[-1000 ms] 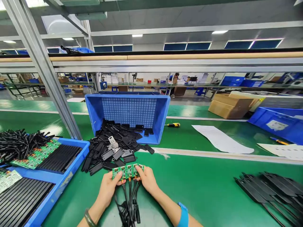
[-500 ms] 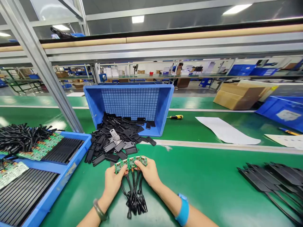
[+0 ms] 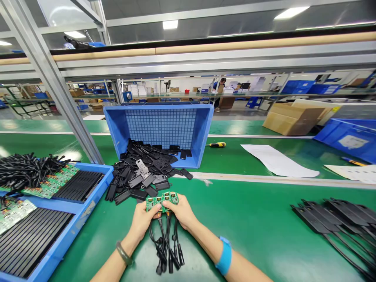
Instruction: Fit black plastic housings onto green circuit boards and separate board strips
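My left hand (image 3: 141, 217) pinches the left part of a green circuit board panel (image 3: 151, 202), thumb on top. My right hand (image 3: 182, 211) grips its right part in the same way. The right part sits a little higher and overlaps the left near the thumbs; whether the two parts are still joined I cannot tell. Several black cables (image 3: 168, 246) with plug ends hang from the panel towards me over the green bench. Just beyond my hands lies a heap of black plastic casings (image 3: 147, 178).
A blue crate (image 3: 207, 133) lies on its side behind the heap. Blue trays (image 3: 79, 219) with boards and black strips stand left. Black cabled units (image 3: 317, 217) lie right. Farther back are a screwdriver (image 3: 217, 145), white paper (image 3: 276, 162) and a cardboard box (image 3: 290, 117).
The panel's two parts have shifted from one slightly arched row into an uneven, overlapping position. My hands have come closer together, and the hanging cables have swung slightly.
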The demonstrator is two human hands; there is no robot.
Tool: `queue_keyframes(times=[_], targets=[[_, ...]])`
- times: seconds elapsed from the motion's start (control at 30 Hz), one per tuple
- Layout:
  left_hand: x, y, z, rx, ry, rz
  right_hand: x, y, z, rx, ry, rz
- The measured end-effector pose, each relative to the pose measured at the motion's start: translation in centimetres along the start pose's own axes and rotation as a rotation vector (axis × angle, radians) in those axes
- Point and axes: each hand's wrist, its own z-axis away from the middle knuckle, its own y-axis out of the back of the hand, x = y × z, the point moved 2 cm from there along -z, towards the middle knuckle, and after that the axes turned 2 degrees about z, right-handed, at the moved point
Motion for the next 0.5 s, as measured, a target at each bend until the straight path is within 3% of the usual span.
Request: queue_keyframes(times=[0.27, 0.5], targets=[[0.5, -0.8, 0.0, 0.078, -0.111, -0.048, 0.7, 0.0, 0.2, 0.177, 0.074, 0.039], [1.0, -0.6, 0.0, -0.115, 0.06, 0.171, 0.2, -0.2, -0.2, 0.003, -0.078, -0.088]])
